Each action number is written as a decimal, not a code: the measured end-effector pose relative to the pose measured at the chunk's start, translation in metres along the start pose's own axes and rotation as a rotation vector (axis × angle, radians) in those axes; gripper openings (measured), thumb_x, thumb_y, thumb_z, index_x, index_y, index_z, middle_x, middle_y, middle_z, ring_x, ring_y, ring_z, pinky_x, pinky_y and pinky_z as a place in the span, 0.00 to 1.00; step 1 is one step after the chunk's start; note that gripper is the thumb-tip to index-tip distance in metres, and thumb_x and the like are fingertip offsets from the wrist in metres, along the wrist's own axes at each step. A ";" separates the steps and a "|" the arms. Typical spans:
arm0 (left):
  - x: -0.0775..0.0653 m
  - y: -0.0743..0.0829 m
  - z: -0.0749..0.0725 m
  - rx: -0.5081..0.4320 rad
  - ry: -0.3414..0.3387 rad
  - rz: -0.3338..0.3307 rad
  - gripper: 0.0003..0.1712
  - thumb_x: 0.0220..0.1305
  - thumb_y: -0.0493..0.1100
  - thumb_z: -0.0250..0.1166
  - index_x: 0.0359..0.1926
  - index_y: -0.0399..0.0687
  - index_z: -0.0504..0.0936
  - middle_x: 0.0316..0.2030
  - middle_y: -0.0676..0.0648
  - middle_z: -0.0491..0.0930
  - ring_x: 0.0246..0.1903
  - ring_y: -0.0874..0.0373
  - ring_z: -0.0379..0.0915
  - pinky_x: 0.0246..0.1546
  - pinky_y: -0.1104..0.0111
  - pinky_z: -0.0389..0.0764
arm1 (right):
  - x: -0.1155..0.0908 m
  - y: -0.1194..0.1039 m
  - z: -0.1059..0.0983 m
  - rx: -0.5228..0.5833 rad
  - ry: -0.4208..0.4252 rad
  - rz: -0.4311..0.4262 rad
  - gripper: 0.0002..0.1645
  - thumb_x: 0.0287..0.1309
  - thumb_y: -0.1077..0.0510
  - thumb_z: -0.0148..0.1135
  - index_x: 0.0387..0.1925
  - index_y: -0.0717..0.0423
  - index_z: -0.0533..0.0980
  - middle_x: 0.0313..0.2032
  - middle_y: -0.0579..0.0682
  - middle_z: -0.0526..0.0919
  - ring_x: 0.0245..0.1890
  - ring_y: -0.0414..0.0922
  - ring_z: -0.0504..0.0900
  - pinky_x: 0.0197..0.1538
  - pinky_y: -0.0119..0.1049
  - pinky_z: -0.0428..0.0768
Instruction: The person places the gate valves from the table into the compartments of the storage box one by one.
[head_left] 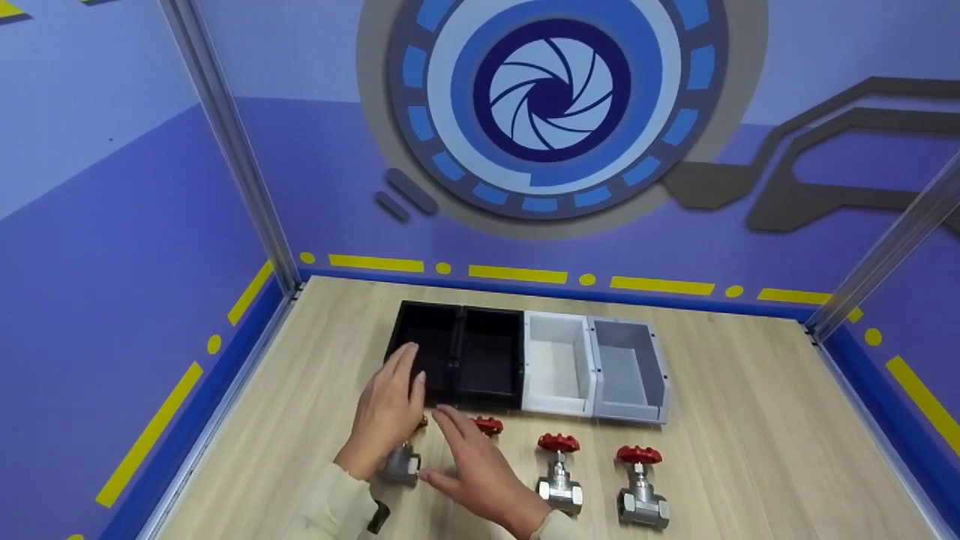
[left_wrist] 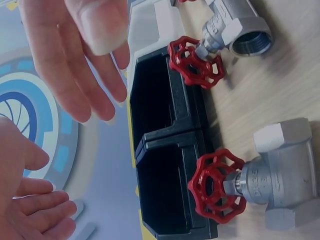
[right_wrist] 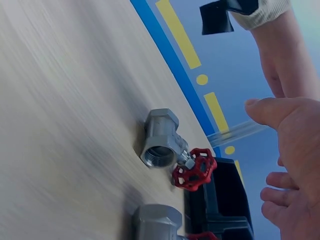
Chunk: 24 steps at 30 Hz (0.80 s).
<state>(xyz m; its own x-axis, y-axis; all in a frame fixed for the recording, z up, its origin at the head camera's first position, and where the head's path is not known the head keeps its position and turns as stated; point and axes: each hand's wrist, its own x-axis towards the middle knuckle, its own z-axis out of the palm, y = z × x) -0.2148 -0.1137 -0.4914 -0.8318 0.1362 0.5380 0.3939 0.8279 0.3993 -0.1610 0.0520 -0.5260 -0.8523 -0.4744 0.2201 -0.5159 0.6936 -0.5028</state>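
Observation:
My left hand hovers at the front of the left black bin, fingers extended. Beneath it is the leftmost gate valve, its red handwheel mostly hidden from the head view but plain in the left wrist view. My right hand is held a little to the right, fingers straight and thumb spread toward the left hand. It hides most of a second valve, whose red handwheel shows above the fingers. Neither hand holds anything; the right wrist view also shows the right hand with nothing in it.
Two more valves, a third and a rightmost one, stand to the right with red handwheels toward the bins. A second black bin, a white bin and a grey bin continue the row. Walls edge the wooden table.

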 end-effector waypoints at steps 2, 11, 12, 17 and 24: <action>0.001 -0.001 -0.001 0.004 -0.017 -0.028 0.24 0.68 0.41 0.58 0.63 0.36 0.72 0.61 0.37 0.74 0.57 0.42 0.75 0.55 0.51 0.76 | 0.001 -0.002 0.002 0.001 -0.008 -0.004 0.46 0.58 0.39 0.64 0.71 0.52 0.59 0.70 0.55 0.64 0.68 0.51 0.67 0.62 0.51 0.73; 0.004 -0.009 0.000 0.024 -0.081 -0.092 0.24 0.71 0.40 0.54 0.65 0.37 0.69 0.64 0.38 0.71 0.60 0.43 0.73 0.58 0.53 0.75 | 0.007 -0.014 0.013 -0.058 -0.008 -0.055 0.51 0.53 0.38 0.67 0.71 0.53 0.57 0.70 0.54 0.62 0.68 0.50 0.66 0.62 0.47 0.74; 0.004 -0.011 0.001 0.024 -0.076 -0.092 0.24 0.71 0.39 0.54 0.65 0.36 0.69 0.64 0.37 0.72 0.60 0.43 0.73 0.58 0.53 0.75 | 0.008 -0.014 0.014 -0.064 -0.012 -0.058 0.52 0.52 0.38 0.68 0.71 0.53 0.57 0.70 0.54 0.62 0.68 0.50 0.66 0.63 0.46 0.74; 0.005 -0.015 0.003 0.025 -0.089 -0.115 0.25 0.70 0.38 0.55 0.65 0.35 0.69 0.64 0.37 0.71 0.61 0.43 0.71 0.59 0.53 0.74 | 0.011 -0.016 0.018 -0.074 -0.070 -0.039 0.54 0.52 0.38 0.68 0.73 0.51 0.55 0.72 0.52 0.57 0.71 0.49 0.62 0.64 0.46 0.72; 0.008 -0.017 0.005 0.014 -0.124 -0.158 0.26 0.70 0.37 0.54 0.67 0.37 0.67 0.66 0.37 0.69 0.63 0.44 0.69 0.61 0.53 0.72 | 0.016 -0.015 0.022 -0.120 -0.083 -0.045 0.55 0.52 0.36 0.68 0.74 0.51 0.54 0.73 0.52 0.56 0.71 0.48 0.61 0.64 0.46 0.73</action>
<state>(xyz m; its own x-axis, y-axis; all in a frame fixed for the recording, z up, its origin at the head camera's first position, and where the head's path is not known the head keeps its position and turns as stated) -0.2296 -0.1238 -0.4975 -0.9250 0.0692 0.3736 0.2497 0.8518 0.4605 -0.1651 0.0218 -0.5333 -0.8205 -0.5464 0.1682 -0.5645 0.7277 -0.3896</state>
